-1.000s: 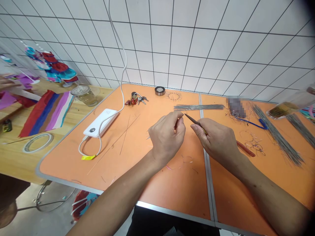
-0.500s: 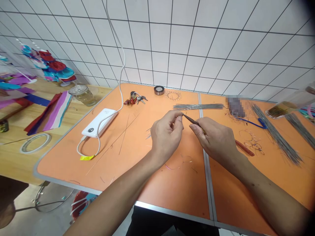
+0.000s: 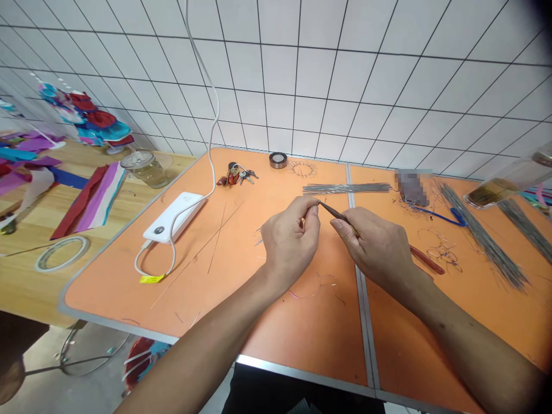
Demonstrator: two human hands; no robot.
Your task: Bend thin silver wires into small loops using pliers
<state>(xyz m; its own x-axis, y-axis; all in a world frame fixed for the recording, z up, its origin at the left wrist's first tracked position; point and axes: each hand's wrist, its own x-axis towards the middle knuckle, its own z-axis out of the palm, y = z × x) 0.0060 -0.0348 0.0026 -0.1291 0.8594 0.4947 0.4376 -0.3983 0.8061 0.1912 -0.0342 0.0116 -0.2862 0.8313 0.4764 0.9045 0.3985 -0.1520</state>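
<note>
My right hand is closed around needle-nose pliers, their dark tapered jaws pointing up and left. The tip meets the fingertips of my left hand, which is closed in a pinch. Whatever lies between those fingers is too small to make out. Several short wire ends show at the outer side of my left hand; I cannot tell whether it holds them. Past my right wrist a red handle shows; whether it belongs to the pliers is hidden. Thin bent wires lie below my hands.
Straight wire bundles lie behind and to the right on the orange table. A white power bank with cable, keys, a tape roll and a glass bottle are around. Ribbons lie at left.
Both hands have shifted very slightly left in the picture, still meeting at the pliers' tip. The ribbons on the left table have moved a little.
</note>
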